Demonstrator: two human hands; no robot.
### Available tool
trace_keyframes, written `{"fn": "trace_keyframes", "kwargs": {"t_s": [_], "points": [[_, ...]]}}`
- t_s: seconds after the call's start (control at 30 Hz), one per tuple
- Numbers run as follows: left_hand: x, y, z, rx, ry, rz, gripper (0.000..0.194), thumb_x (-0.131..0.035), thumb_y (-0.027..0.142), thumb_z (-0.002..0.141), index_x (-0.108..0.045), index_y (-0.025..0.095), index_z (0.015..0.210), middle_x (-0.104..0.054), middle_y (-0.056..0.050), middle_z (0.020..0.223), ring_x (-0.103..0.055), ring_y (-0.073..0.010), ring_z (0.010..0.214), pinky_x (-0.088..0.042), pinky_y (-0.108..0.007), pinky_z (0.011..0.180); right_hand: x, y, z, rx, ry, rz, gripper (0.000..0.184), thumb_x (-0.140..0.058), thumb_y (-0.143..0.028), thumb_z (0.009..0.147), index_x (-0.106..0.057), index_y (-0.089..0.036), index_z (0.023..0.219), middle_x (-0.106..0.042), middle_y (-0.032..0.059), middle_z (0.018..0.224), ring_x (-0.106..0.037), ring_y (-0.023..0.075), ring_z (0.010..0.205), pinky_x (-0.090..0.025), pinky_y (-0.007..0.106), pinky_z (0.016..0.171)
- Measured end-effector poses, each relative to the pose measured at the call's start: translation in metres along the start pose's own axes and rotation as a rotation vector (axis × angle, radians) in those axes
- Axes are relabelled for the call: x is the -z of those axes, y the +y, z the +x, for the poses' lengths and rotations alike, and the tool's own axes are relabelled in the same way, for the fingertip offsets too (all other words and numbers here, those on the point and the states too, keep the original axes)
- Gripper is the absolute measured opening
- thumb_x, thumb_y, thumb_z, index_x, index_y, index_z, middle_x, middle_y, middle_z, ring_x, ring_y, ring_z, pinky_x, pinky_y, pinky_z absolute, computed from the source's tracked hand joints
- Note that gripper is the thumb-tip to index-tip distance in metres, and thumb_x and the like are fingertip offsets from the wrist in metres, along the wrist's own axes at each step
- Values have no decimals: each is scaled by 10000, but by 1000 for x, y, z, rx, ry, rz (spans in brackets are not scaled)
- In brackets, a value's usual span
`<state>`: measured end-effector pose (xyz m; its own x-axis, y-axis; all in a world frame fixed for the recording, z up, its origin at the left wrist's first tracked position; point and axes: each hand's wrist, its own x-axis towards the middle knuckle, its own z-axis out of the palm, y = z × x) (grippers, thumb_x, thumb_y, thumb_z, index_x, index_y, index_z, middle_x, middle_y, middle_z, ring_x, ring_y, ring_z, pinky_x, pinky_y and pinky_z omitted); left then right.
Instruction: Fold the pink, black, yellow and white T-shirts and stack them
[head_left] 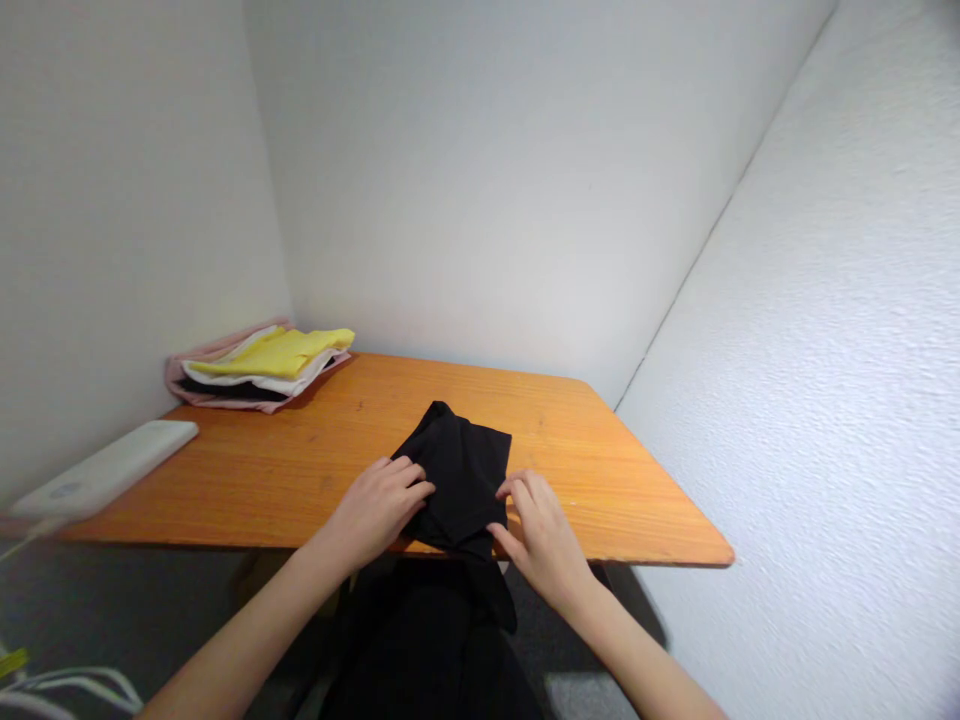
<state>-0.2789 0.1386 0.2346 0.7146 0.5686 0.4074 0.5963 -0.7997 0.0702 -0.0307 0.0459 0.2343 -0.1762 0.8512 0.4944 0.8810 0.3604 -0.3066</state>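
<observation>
A dark black piece of folded clothing (466,478) lies at the front edge of the table, its near end hanging slightly over it. What kind of garment it is, I cannot make out. My left hand (386,498) has bent fingers closed on the garment's left side; its thumb is mostly hidden. On the right side, my right hand (536,530) touches the edge of the cloth with fingertips and thumb, which are spread apart with a gap between them.
A stack of folded clothes (262,365), yellow on top with white, black and pink beneath, sits at the table's back left. A white power bank (112,465) with a cable lies at the left edge. Walls enclose the wooden table (592,465). White cables (75,680) show at lower left.
</observation>
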Motion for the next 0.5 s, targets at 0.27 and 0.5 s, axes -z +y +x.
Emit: {"fn": "trace_keyframes", "kwargs": {"t_s": [0.27,0.5], "points": [[-18,45,30,311,-103,-622,336,-466,449,902,-536,198,691,-566,10,617,-596,-163,560,-402,-234,518,12,-14,-45,-213,-131,83,296,-470,-398,956,-537,-230,722,-607,29,730,-571,196,697,-375,314,628],[-31,78,26,433,-167,-1145,414,-578,599,769,-518,191,733,-467,60,585,-515,-115,489,-468,-235,501,0,-15,-36,-566,-49,125,401,-566,-620,854,-580,-231,755,-643,36,676,-586,196,618,-325,288,559]]}}
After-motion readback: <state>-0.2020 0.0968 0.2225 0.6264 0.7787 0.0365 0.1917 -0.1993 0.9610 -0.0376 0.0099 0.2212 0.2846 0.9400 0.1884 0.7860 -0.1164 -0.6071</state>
